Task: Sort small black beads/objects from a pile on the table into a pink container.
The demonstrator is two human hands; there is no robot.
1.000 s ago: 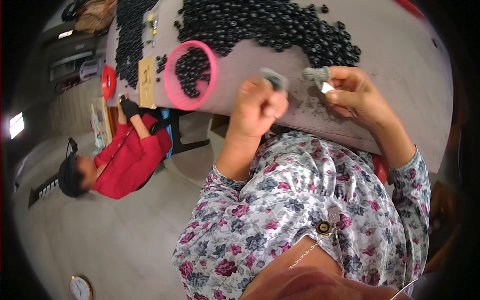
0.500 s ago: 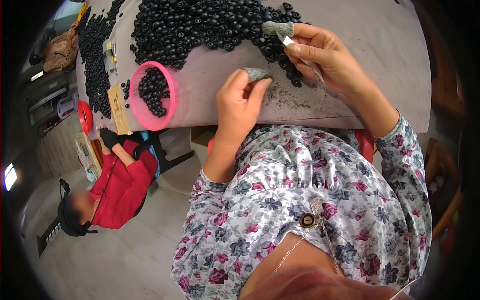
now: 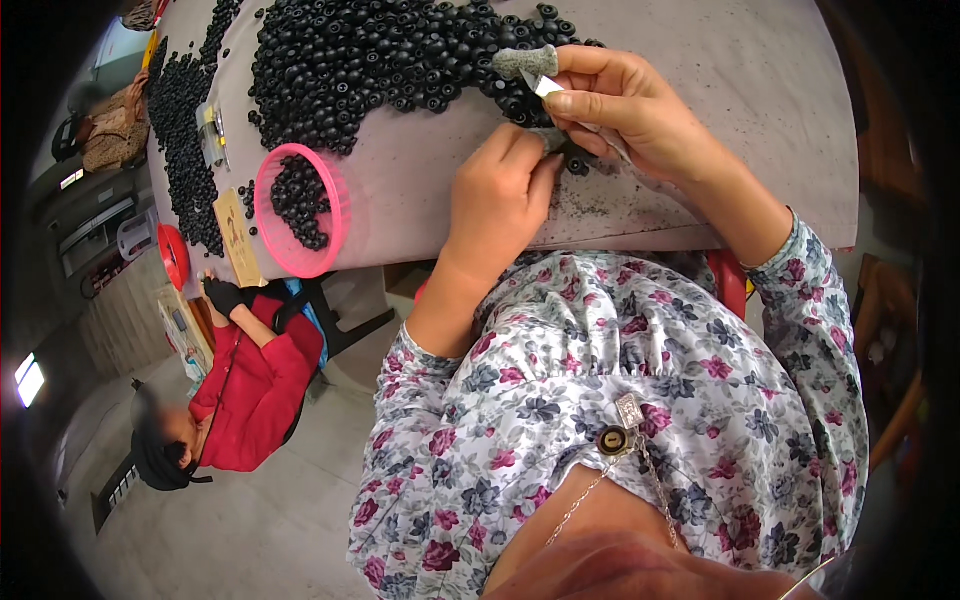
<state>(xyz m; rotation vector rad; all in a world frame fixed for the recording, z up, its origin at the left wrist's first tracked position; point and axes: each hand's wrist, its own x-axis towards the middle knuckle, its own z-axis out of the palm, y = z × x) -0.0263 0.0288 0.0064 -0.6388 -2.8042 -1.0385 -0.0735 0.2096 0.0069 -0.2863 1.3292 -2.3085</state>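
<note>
My right hand is closed on a small blade with a white wrapping, its tip pointing left. A grey knit cover is on its index finger. Just to the left and nearer, my left hand reaches to the near edge of a heap of small black round parts. Its fingers are curled together, and the fingertips are partly hidden beside the right hand. A few black parts lie right by those fingertips.
A pink-rimmed basket holding black parts stands to my left on the grey-covered table. Beyond it lie a tan cardboard piece, a red dish and another dark heap. A person in red sits at the left.
My left hand has moved right and away from me, up to the heap's edge beside the right hand. The right hand keeps its hold on the blade. The view has shifted slightly.
</note>
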